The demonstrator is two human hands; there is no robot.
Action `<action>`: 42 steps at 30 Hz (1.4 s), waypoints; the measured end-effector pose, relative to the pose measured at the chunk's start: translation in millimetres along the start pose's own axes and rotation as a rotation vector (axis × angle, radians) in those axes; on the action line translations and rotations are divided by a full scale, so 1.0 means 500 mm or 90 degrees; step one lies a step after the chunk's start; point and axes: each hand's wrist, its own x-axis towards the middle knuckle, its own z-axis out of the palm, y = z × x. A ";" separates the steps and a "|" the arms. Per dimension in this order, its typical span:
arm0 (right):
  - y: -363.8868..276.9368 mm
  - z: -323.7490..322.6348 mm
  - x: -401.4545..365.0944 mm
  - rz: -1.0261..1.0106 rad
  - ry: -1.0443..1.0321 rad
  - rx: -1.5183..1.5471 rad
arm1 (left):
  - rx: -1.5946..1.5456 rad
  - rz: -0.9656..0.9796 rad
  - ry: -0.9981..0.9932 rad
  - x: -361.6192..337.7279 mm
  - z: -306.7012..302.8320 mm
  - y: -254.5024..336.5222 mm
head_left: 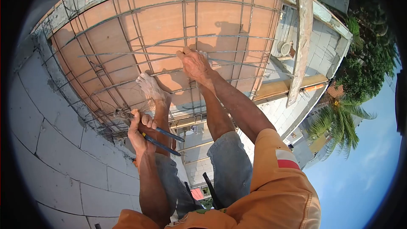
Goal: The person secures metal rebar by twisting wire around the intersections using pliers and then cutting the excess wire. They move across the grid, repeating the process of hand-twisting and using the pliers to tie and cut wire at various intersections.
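Observation:
My left hand (142, 133) is closed around tying pincers (163, 138) with dark blue handles. The metal jaws point left, close to the crossing bars at the mesh's lower left. Farther up, my right hand (196, 65) has its fingers wrapped round a thin steel rebar (157, 54) that crosses the mesh at a slight slant. The rebar mesh (127, 12) spans orange-brown formwork panels (159, 19). My bare left foot (150, 85) stands on the mesh between my hands. My other foot is mostly hidden behind my right hand.
A pale block wall (59, 152) runs along the left. At the right, a wooden plank (302, 38) stands across the concrete edge, near a bucket (284, 48) and a timber beam (292, 85). Gaps below my legs show a lower level. Trees (364, 59) stand beyond.

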 end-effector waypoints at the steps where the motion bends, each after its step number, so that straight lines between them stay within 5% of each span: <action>1: 0.001 -0.006 0.018 -0.013 0.018 -0.018 | -0.012 0.007 0.005 -0.002 0.011 0.002; 13: 0.105 -0.049 0.158 -0.125 0.083 -0.109 | -0.041 0.035 -0.003 -0.009 0.020 0.028; 25: 0.081 -0.038 0.159 -0.101 -0.046 -0.123 | -0.078 0.022 -0.002 -0.012 0.015 0.012; 38: 0.089 -0.017 0.207 -0.179 -0.009 -0.132 | -0.116 0.058 -0.003 -0.018 0.034 0.030; 40: 0.118 -0.004 0.203 -0.341 0.144 -0.098 | -0.107 0.056 -0.021 -0.023 0.039 0.039; 42: 0.129 -0.002 0.211 -0.286 0.087 -0.074 | -0.130 0.060 -0.008 -0.027 0.038 0.037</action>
